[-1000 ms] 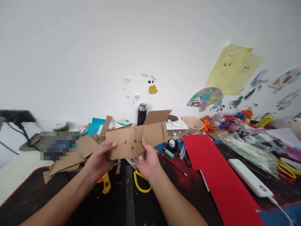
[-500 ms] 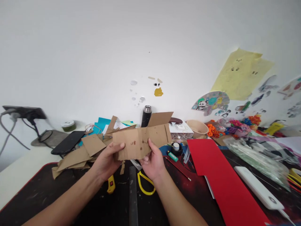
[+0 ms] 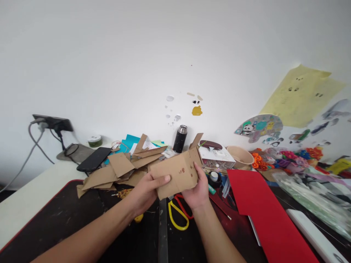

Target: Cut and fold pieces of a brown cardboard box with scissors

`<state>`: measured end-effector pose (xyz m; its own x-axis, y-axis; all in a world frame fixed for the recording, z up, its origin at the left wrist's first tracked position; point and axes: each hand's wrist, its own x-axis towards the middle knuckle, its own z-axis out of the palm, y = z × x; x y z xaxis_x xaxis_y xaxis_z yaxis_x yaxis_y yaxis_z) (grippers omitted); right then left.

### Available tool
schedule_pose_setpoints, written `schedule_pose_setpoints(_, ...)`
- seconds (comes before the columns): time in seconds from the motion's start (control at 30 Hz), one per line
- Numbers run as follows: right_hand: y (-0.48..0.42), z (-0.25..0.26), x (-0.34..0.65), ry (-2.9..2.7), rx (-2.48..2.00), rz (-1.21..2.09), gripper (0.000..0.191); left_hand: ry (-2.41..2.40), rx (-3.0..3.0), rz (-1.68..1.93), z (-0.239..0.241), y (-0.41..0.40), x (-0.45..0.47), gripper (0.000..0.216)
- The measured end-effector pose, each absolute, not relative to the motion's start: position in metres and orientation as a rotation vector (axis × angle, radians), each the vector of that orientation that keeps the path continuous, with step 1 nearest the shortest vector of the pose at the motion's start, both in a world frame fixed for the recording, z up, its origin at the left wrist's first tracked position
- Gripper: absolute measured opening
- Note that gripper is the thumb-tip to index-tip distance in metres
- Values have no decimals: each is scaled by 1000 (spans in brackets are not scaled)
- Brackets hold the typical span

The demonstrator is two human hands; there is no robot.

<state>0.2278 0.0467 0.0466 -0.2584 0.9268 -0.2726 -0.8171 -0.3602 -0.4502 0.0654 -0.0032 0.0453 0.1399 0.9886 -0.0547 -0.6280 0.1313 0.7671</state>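
Several mishaps look possible above the dark mat (image 3: 55,223). A heap of cardboard scraps (image 3: 120,165), loosely layered behind and to the left, could slide if bumped. The folded cardboard (image 3: 175,176), held up in front of the person over the mat, might crush under too hard a squeeze, most likely along its crease, or spring open should the hold slacken. Swung forward, it could tip the black bottle (image 3: 180,139) standing by the wall; dropped, it would probably land on the scissors (image 3: 170,214) below. Both hands are partly closed on it: the left hand (image 3: 147,190) grips its lower left, thumb flat on the front, fingers mostly hidden behind; the right hand (image 3: 196,190) supports its right end from beneath, thumb against the side.
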Motion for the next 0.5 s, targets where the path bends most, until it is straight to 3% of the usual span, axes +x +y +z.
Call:
schedule_pose_setpoints(0.33,45,50,228,-297,-540,1863,17,695,795,1321,47,11,42,32)
schedule_pose_setpoints(0.5,41,47,222,-320,-468,1953,23,664,698,1346,44,13,41,37)
